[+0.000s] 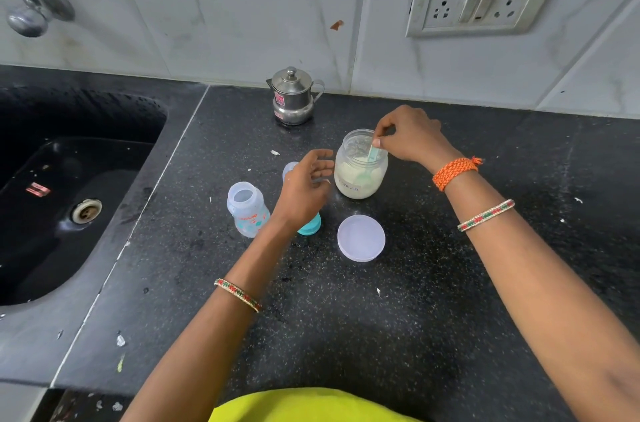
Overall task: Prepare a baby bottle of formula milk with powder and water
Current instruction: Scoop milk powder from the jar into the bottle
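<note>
Black counter [398,300], sink [52,200], tiled wall [225,6] (stained)

We see a black speckled countertop [398,300] carrying everything. The powder jar [360,169] stands on it, open. Just in front of the jar lies its round lid [361,237]. Left of the jar stand the teal bottle cap [310,226] and, farther left, the open baby bottle [246,208]. Behind the jar, near the wall, stands a small steel pot [293,96].

shiny steel pot [293,96], clear plastic jar [360,172], speckled stone counter [381,300]
</note>
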A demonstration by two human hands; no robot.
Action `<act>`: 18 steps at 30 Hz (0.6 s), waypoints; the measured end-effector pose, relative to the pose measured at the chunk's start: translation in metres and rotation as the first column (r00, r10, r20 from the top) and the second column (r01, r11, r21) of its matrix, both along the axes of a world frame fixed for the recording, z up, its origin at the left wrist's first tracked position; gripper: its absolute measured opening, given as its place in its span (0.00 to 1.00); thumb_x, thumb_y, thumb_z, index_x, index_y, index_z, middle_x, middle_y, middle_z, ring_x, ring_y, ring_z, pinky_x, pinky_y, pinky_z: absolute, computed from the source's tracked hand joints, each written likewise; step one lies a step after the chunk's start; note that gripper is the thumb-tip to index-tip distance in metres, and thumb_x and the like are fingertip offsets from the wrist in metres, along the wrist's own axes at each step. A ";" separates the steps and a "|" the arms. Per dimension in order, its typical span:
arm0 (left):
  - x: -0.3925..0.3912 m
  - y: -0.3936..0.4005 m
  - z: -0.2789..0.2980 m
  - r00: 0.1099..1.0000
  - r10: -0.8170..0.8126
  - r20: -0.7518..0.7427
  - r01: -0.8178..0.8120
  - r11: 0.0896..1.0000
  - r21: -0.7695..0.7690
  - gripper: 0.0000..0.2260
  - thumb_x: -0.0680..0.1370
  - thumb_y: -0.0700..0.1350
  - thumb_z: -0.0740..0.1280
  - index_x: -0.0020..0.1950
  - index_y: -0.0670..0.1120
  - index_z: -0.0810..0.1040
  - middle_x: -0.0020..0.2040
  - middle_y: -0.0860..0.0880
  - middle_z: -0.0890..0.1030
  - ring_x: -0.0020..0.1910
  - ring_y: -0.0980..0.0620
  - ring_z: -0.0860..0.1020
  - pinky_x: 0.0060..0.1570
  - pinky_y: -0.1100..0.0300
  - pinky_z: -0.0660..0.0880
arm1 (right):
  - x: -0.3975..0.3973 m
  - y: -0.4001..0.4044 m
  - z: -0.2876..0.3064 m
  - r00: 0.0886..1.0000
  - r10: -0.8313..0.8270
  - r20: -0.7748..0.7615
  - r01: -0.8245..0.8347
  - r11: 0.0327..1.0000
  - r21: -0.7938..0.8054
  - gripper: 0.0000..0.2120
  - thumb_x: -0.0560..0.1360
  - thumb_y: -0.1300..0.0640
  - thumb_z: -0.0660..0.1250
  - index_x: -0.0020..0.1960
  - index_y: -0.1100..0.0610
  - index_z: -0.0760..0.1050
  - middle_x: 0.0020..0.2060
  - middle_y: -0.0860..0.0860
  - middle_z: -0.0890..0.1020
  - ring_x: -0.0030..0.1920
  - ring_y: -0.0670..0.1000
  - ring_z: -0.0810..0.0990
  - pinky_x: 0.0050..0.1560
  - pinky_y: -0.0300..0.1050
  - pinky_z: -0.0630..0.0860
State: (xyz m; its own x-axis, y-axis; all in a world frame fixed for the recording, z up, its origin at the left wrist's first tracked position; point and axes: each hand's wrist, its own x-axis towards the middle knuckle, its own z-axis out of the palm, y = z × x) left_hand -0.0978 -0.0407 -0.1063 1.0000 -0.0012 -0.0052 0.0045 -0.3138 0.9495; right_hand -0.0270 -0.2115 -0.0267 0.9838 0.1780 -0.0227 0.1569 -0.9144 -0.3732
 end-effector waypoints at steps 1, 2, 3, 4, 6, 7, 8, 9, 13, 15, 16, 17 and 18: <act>-0.001 0.001 -0.001 1.000 -0.001 0.000 0.001 1.000 0.004 0.22 0.73 0.29 0.61 0.65 0.44 0.70 0.58 0.47 0.77 0.57 0.54 0.76 0.52 0.70 0.74 | 0.000 -0.002 0.001 1.000 -0.013 0.007 0.013 1.000 0.019 0.05 0.75 0.55 0.68 0.49 0.55 0.81 0.55 0.51 0.81 0.60 0.55 0.74 0.64 0.58 0.62; -0.002 0.001 -0.001 1.000 -0.003 0.000 0.003 1.000 0.007 0.22 0.73 0.29 0.61 0.65 0.44 0.70 0.59 0.47 0.77 0.57 0.53 0.76 0.53 0.69 0.73 | 0.000 -0.003 0.001 1.000 -0.023 0.011 0.023 0.999 0.033 0.06 0.75 0.55 0.68 0.49 0.56 0.81 0.54 0.51 0.81 0.59 0.55 0.74 0.64 0.58 0.62; -0.003 0.002 -0.002 1.000 -0.005 0.000 0.005 1.000 0.009 0.22 0.73 0.29 0.61 0.65 0.44 0.70 0.59 0.47 0.77 0.58 0.53 0.76 0.54 0.68 0.73 | 0.000 -0.004 0.002 1.000 -0.031 0.006 0.031 0.999 0.044 0.06 0.76 0.55 0.67 0.49 0.56 0.81 0.53 0.51 0.81 0.59 0.55 0.74 0.64 0.58 0.63; -0.004 0.002 -0.002 1.000 -0.004 0.001 0.004 1.000 0.010 0.22 0.73 0.29 0.61 0.65 0.44 0.70 0.60 0.47 0.77 0.58 0.53 0.76 0.54 0.68 0.73 | -0.001 -0.005 0.002 0.999 -0.036 -0.008 0.036 0.998 0.057 0.06 0.76 0.55 0.67 0.49 0.56 0.81 0.52 0.51 0.81 0.58 0.55 0.75 0.64 0.59 0.63; -0.005 0.002 -0.003 1.000 0.001 0.000 -0.001 1.000 0.016 0.22 0.74 0.29 0.62 0.65 0.44 0.70 0.60 0.47 0.77 0.58 0.53 0.76 0.54 0.67 0.73 | -0.001 -0.005 0.002 0.998 -0.035 -0.043 0.039 0.995 0.093 0.06 0.75 0.56 0.68 0.48 0.57 0.81 0.50 0.50 0.81 0.58 0.55 0.76 0.65 0.61 0.66; -0.006 0.002 -0.003 1.000 0.003 -0.001 -0.003 1.000 0.018 0.22 0.74 0.30 0.62 0.65 0.44 0.70 0.60 0.46 0.77 0.58 0.53 0.76 0.54 0.67 0.73 | -0.001 -0.005 0.002 0.998 -0.037 -0.052 0.042 0.993 0.110 0.06 0.75 0.56 0.68 0.48 0.58 0.81 0.47 0.50 0.80 0.57 0.54 0.76 0.64 0.62 0.67; -0.007 0.002 -0.003 1.000 0.004 0.000 -0.004 1.000 0.018 0.21 0.74 0.30 0.62 0.65 0.44 0.70 0.59 0.46 0.77 0.58 0.52 0.76 0.54 0.67 0.73 | -0.002 -0.005 0.002 0.998 -0.042 -0.053 0.048 0.992 0.119 0.07 0.75 0.56 0.67 0.47 0.58 0.81 0.45 0.48 0.79 0.56 0.54 0.76 0.64 0.63 0.68; -0.007 0.003 -0.003 1.000 0.006 0.001 -0.006 1.000 0.017 0.21 0.73 0.30 0.62 0.65 0.44 0.71 0.59 0.46 0.77 0.58 0.52 0.77 0.54 0.66 0.74 | -0.003 -0.005 0.002 0.998 -0.047 -0.053 0.053 0.991 0.123 0.07 0.75 0.56 0.67 0.47 0.59 0.81 0.42 0.47 0.78 0.54 0.53 0.76 0.64 0.63 0.68; -0.010 0.004 0.000 0.999 0.026 0.019 -0.026 1.000 0.008 0.21 0.73 0.29 0.61 0.64 0.44 0.71 0.59 0.46 0.78 0.58 0.51 0.77 0.57 0.61 0.75 | -0.003 -0.005 0.001 0.994 -0.068 -0.084 0.082 0.983 0.167 0.09 0.76 0.57 0.66 0.46 0.62 0.81 0.35 0.41 0.74 0.49 0.50 0.75 0.64 0.64 0.68; -0.012 0.005 0.003 0.999 0.041 0.030 -0.041 0.999 0.000 0.21 0.73 0.29 0.61 0.64 0.45 0.71 0.59 0.47 0.78 0.57 0.52 0.77 0.58 0.59 0.75 | -0.003 -0.007 0.000 0.991 -0.104 -0.087 0.120 0.971 0.206 0.09 0.76 0.57 0.66 0.46 0.63 0.81 0.34 0.41 0.74 0.49 0.51 0.76 0.64 0.65 0.68; -0.012 0.005 0.004 0.998 0.049 0.035 -0.049 0.999 -0.004 0.21 0.73 0.29 0.61 0.64 0.45 0.72 0.58 0.48 0.78 0.57 0.52 0.77 0.58 0.58 0.75 | -0.003 -0.008 0.000 0.988 -0.131 -0.083 0.148 0.961 0.236 0.10 0.76 0.57 0.66 0.46 0.63 0.81 0.34 0.42 0.74 0.49 0.52 0.76 0.63 0.65 0.68; -0.013 0.006 0.005 0.997 0.059 0.039 -0.059 0.998 -0.010 0.21 0.73 0.29 0.61 0.63 0.45 0.72 0.58 0.48 0.78 0.56 0.53 0.77 0.58 0.58 0.75 | -0.003 -0.010 0.001 0.984 -0.161 -0.075 0.176 0.945 0.275 0.10 0.76 0.57 0.66 0.46 0.63 0.81 0.34 0.43 0.75 0.49 0.54 0.77 0.63 0.66 0.69; -0.014 0.008 0.006 0.997 0.067 0.047 -0.066 0.998 -0.020 0.21 0.73 0.29 0.61 0.63 0.46 0.72 0.57 0.49 0.78 0.55 0.53 0.78 0.57 0.59 0.76 | -0.004 -0.011 0.002 0.979 -0.194 -0.069 0.206 0.925 0.319 0.10 0.76 0.57 0.66 0.46 0.63 0.81 0.34 0.44 0.75 0.49 0.55 0.77 0.62 0.65 0.69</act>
State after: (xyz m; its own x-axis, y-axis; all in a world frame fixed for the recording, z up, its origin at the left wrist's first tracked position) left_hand -0.1121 -0.0332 -0.1006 0.9970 0.0659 0.0415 -0.0201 -0.2972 0.9546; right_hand -0.0307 -0.2226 -0.0251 0.9993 -0.0189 -0.0323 -0.0354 -0.7542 -0.6557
